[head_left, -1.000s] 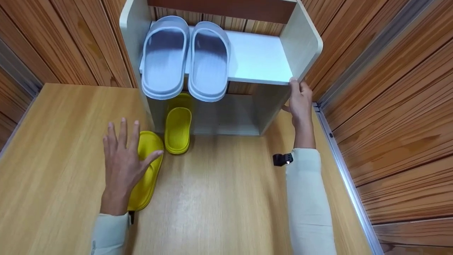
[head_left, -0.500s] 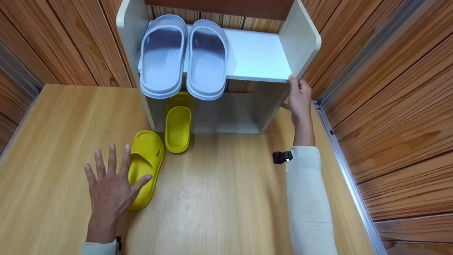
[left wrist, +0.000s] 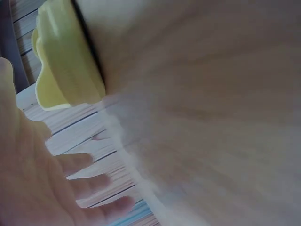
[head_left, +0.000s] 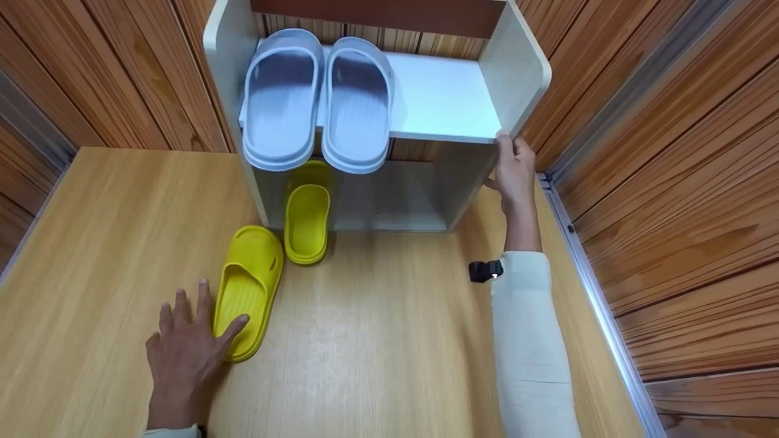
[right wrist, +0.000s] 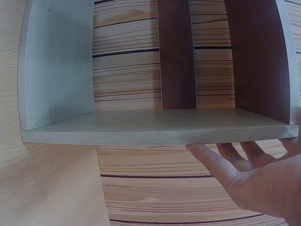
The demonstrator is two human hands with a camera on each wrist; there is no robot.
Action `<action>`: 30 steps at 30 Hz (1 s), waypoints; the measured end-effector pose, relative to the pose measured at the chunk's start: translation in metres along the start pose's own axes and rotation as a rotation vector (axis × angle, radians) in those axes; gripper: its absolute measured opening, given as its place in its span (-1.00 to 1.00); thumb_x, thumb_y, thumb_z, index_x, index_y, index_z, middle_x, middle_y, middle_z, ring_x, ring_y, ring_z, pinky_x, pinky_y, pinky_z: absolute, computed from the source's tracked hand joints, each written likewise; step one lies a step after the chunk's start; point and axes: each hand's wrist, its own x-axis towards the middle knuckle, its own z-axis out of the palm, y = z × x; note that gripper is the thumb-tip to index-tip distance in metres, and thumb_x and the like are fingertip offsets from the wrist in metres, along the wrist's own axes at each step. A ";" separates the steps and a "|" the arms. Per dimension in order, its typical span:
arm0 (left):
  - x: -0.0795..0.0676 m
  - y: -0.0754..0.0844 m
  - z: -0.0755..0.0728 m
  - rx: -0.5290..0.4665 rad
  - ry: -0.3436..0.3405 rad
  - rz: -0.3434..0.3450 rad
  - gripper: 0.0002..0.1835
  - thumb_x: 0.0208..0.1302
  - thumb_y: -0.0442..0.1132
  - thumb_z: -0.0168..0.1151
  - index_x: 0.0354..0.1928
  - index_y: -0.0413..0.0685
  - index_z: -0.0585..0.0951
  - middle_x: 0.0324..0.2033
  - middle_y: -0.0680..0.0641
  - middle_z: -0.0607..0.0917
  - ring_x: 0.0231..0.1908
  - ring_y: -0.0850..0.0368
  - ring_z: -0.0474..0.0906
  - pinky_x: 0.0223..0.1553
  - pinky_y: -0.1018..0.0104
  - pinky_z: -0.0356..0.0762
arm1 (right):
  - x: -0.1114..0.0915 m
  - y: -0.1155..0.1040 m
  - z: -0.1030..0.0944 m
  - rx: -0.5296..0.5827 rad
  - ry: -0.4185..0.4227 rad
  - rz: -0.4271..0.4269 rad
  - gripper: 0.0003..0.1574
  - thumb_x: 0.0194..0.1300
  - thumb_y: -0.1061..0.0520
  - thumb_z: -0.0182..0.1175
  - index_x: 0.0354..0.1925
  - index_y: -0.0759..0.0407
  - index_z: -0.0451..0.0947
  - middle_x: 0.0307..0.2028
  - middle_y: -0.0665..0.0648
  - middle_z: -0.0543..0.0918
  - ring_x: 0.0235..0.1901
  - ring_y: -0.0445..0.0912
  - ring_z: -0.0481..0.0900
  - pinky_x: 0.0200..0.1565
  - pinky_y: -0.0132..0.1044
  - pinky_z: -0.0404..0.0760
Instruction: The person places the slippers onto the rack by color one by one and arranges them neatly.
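Note:
My left hand (head_left: 185, 359) is beside a yellow slipper (head_left: 249, 292) that lies on the wooden surface. Its fingers are spread, and the thumb overlaps the slipper's heel end in the head view. In the left wrist view the palm and fingers (left wrist: 94, 186) hold nothing, with the slipper (left wrist: 70, 56) beyond them. My right hand (head_left: 516, 170) grips the right side panel of a pale shoe rack (head_left: 450, 97) near the upper shelf's front corner. In the right wrist view, that hand (right wrist: 254, 176) lies along the panel's outer face, with part of it cut off at the frame's edge.
Two light grey slippers (head_left: 283, 109) stand side by side on the upper shelf, heels jutting over the front edge. Another yellow slipper (head_left: 306, 225) sits at the lower left, partly inside the rack. Wood-plank walls (head_left: 700, 243) close in the back and right.
My left hand has drawn back toward me and slightly left from over the yellow slipper, uncovering its front. The slippers, the rack and the right hand stay where they were.

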 end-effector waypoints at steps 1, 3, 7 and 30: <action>0.000 -0.001 0.000 -0.002 -0.006 -0.011 0.16 0.28 0.60 -0.20 0.62 -0.06 -0.21 0.42 -0.56 0.06 0.32 -0.66 0.03 0.05 -0.60 0.22 | 0.000 0.000 0.000 0.002 -0.001 -0.002 -0.31 0.56 -0.21 -0.07 0.48 0.06 0.27 0.40 0.22 0.31 0.37 0.17 0.28 0.18 0.36 0.42; 0.000 -0.003 -0.001 -0.022 -0.019 -0.034 0.19 0.26 0.61 -0.19 0.62 -0.06 -0.24 0.34 -0.58 0.15 0.22 -0.65 0.16 -0.09 -0.52 0.36 | 0.000 -0.001 0.001 0.008 -0.002 -0.008 -0.30 0.56 -0.21 -0.07 0.49 0.05 0.26 0.41 0.21 0.30 0.37 0.17 0.28 0.19 0.37 0.41; 0.002 -0.006 -0.004 -0.094 -0.064 -0.092 0.27 0.21 0.65 -0.16 0.60 -0.09 -0.32 0.20 -0.62 0.23 0.07 -0.61 0.27 -0.28 -0.35 0.47 | -0.001 -0.001 0.001 0.026 0.004 -0.027 -0.35 0.55 -0.17 -0.06 0.41 0.13 0.35 0.36 0.23 0.33 0.35 0.15 0.27 0.17 0.41 0.39; 0.006 -0.009 -0.014 -0.491 -0.238 -0.049 -0.27 0.30 -0.40 0.22 0.44 -0.55 0.20 0.20 -0.51 0.28 0.16 -0.38 0.29 0.19 -0.28 0.33 | -0.001 -0.002 -0.004 0.020 0.003 -0.008 -0.34 0.56 -0.20 -0.08 0.45 0.07 0.31 0.39 0.21 0.31 0.38 0.14 0.25 0.19 0.39 0.39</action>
